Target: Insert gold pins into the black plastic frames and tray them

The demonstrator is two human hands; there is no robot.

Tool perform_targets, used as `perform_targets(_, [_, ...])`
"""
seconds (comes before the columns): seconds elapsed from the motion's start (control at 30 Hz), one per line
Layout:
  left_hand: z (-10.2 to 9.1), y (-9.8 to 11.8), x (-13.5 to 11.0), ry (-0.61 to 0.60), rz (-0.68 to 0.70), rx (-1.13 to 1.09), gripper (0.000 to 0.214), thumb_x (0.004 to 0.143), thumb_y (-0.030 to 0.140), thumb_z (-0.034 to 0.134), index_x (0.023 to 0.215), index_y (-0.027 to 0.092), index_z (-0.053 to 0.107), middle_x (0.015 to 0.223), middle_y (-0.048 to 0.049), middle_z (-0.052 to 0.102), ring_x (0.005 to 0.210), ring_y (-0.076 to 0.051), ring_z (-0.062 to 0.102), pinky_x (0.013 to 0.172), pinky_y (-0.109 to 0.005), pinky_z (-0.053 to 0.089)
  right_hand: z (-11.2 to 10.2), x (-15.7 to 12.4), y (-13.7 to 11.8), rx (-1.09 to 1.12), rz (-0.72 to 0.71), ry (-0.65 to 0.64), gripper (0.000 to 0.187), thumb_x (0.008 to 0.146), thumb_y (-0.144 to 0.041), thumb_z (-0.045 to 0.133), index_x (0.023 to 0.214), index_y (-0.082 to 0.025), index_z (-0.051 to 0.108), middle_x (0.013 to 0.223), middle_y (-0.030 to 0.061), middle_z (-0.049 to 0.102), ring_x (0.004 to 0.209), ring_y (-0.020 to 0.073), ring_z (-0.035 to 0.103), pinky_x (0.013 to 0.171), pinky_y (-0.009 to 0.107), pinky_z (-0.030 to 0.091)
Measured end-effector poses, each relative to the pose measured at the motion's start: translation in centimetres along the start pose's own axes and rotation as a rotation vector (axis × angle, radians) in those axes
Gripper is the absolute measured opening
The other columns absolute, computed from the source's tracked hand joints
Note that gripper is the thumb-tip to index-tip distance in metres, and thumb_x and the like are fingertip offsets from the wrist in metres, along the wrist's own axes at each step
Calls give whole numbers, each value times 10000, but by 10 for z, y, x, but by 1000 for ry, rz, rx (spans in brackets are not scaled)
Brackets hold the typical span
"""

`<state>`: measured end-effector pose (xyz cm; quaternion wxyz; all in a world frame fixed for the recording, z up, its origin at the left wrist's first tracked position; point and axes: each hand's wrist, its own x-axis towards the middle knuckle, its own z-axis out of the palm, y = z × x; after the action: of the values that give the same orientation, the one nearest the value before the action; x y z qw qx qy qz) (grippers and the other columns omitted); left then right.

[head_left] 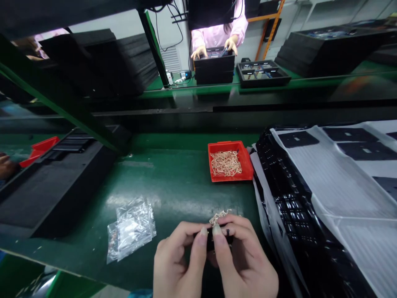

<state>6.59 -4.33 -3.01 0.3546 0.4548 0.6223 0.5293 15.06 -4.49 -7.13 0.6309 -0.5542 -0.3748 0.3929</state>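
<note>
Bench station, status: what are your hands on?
Left hand, right hand: fingers pinching small black part. Pale strips bunched on top. Red tray ahead, untouched.

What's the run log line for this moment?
left hand: black part | right hand: black part | red tray: pale strands | plastic bag: left of hands

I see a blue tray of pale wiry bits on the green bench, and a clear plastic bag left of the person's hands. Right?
Not quite: the tray is red, not blue, as the head view shows. The rest stands: pale wiry bits fill it on the green bench, and the clear plastic bag lies left of the left hand and right hand.
</note>
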Motion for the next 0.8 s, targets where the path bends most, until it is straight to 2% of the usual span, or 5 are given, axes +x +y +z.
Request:
perform_targets(0.27, [2, 5, 5, 28, -259, -197, 220, 885, 394, 826, 813, 189, 793, 689, -16, 806, 557, -117, 711, 569, -147, 563, 3, 1, 3, -41, -144, 58, 87, 984, -211, 675, 968, -271, 736, 1154, 54, 720, 1029, 194, 714, 811, 309, 617])
perform_targets(0.4, [-7, 0, 9, 64, -271, -292, 280, 929, 447, 798, 868, 178, 745, 559, -10, 743, 534, -173, 726, 556, -215, 571, -5, 11, 5, -112, -436, 136, 548, 847, -122, 804, 1353, -270, 654, 1354, 90, 644, 1002, 173, 724, 790, 283, 626])
perform_targets(0.53, [-15, -5, 13, -78, -264, -369, 276, 992, 440, 744, 903, 179, 726, 511, -3, 713, 506, -171, 718, 523, -203, 536, -7, 8, -4, -105, -221, 32, 87, 980, -204, 675, 983, -248, 750, 1197, 75, 723, 1025, 198, 730, 862, 322, 605])
perform_targets(0.63, [-11, -1, 10, -91, -261, -433, 273, 986, 446, 760, 935, 179, 733, 516, 10, 704, 474, -136, 684, 546, -188, 545, -3, 1, -10, -28, -186, 7, 178, 979, -133, 650, 887, -249, 749, 1073, 63, 741, 953, 197, 740, 756, 295, 593])
perform_targets(0.8, [7, 14, 2, 116, -325, -481, 376, 918, 572, 798, 963, 212, 696, 649, 51, 706, 391, -51, 598, 423, -117, 469, -2, 1, -10, -37, -316, -45, 196, 932, -70, 656, 876, -242, 730, 933, 37, 720, 822, 177, 706, 730, 307, 563])
